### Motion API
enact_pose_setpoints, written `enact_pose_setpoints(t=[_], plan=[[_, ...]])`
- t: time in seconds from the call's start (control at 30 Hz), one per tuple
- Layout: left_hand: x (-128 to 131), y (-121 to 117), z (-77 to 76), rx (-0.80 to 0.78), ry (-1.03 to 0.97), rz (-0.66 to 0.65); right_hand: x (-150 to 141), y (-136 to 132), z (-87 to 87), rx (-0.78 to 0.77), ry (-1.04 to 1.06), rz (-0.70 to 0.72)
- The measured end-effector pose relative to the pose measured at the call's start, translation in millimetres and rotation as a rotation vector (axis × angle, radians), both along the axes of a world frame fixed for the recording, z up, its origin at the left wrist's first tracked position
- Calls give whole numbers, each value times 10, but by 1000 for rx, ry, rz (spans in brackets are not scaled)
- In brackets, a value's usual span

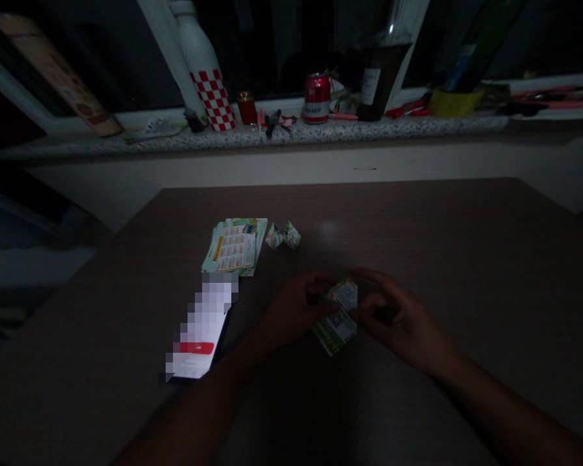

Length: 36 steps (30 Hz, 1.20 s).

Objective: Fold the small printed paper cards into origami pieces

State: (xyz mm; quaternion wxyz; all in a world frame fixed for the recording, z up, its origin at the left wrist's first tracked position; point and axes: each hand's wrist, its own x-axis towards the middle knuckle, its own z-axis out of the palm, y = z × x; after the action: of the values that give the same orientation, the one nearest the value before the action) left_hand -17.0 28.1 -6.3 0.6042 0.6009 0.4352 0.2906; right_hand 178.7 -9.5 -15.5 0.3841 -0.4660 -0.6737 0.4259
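To the right of the phone (pixel 200 333), your left hand (pixel 291 307) pinches the paper (pixel 344 318); your right hand (pixel 402 320) meets its far side from the phone, grip too dark to tell. The paper sits between both hands, long axis slanting away rightward.

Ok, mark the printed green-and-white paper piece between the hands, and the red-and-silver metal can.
Green-and-white paper piece (pixel 342 321), head view: printed face.
Red-and-silver metal can (pixel 317 98), head view: middle of its side.
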Motion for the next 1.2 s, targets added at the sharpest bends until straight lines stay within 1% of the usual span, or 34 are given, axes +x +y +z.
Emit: enact_pose_setpoints(t=[0.17,0.27,0.37,0.53,0.6,0.7,0.8,0.93,1.03,1.1,1.2], plan=[[-12,-6,-8,-21,4,-14,22,17,-31,56,-51,3],[-43,-5,-17,-80,29,-34,33,24,-45,64,-39,0],[-69,2,-19,-149,-8,-66,37,22,-37,61,-6,-24],[-68,17,-25,-215,-83,20,55,18,-2,92,-62,-66],[-62,21,-37,-238,-102,61,78,25,-1,109,-103,-56],[-46,15,-59,-246,-80,120,112,44,-19,140,-165,-22],[-15,-16,-55,-238,-37,140,129,61,-41,147,-209,-1],[4,-61,19,-193,64,104,132,85,-38,149,-238,58],[-30,-63,70,-141,185,77,139,112,-14,238,-307,141],[-68,-47,76,-46,300,71,146,129,-5,306,-369,188],[-113,-17,55,191,478,86,156,141,-7,346,-432,210]])
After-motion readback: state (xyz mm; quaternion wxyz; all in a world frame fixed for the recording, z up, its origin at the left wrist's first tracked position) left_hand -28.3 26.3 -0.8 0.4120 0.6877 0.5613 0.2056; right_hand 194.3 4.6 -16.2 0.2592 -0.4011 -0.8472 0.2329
